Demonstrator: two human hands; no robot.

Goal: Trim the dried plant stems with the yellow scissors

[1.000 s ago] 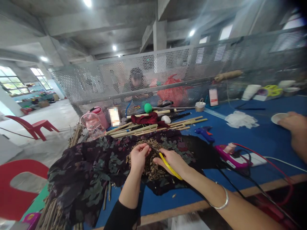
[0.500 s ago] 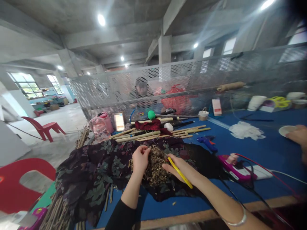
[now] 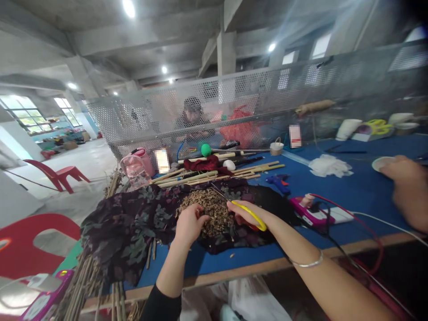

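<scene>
A heap of small brown dried plant pieces [image 3: 216, 216] lies on a dark floral cloth [image 3: 123, 227] on the blue table. My left hand [image 3: 189, 223] rests at the heap's left side, its fingers curled and the thumb apart from them; nothing shows in the gap. In my right hand [image 3: 245, 214] is a pair of scissors with yellow handles [image 3: 257, 218]. Their thin blades point up and left over the heap's far right edge, slightly parted. The fingers in the scissors' loops are partly hidden.
Beyond the cloth lie several sticks [image 3: 197, 178] and a green ball [image 3: 206, 150]. To the right are a blue glue gun [image 3: 279, 183], a magenta power strip [image 3: 312, 213] with cables and white netting [image 3: 329, 166]. Another person's hand [image 3: 406, 171] holds a pale round piece.
My left thumb and fingers have come apart from a pinch over the heap. The scissors have turned, their blades now reaching out over the heap. The view has shifted slightly.
</scene>
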